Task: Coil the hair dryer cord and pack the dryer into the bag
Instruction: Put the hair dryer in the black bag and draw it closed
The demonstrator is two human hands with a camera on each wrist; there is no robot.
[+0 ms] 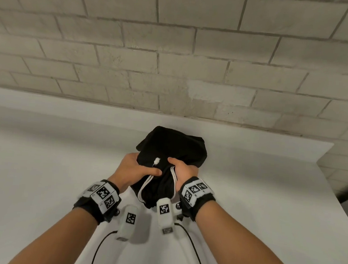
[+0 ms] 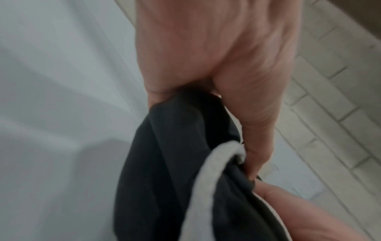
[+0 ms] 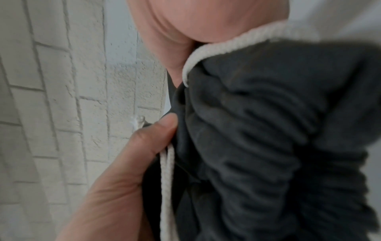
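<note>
A black drawstring bag (image 1: pixel 172 146) bulges on the white table (image 1: pixel 41 163). My left hand (image 1: pixel 143 167) grips the gathered neck of the bag from the left, thumb across the front. My right hand (image 1: pixel 181 168) grips the neck from the right. White drawstrings (image 1: pixel 146 183) hang in loops from the neck, and a knotted end (image 1: pixel 157 161) lies on the fabric between my thumbs. In the left wrist view my left hand (image 2: pixel 206 48) pinches the dark cloth (image 2: pixel 175 163) and drawstring (image 2: pixel 208 171). In the right wrist view my right hand (image 3: pixel 195 19) holds the pleated cloth (image 3: pixel 268 138). No hair dryer or dryer cord shows in any view.
A pale brick wall (image 1: pixel 174 59) runs behind the table. The table's right edge (image 1: pixel 331 186) drops off beside a wall corner. Two thin black cables (image 1: pixel 193 248) trail from the wrist cameras toward me.
</note>
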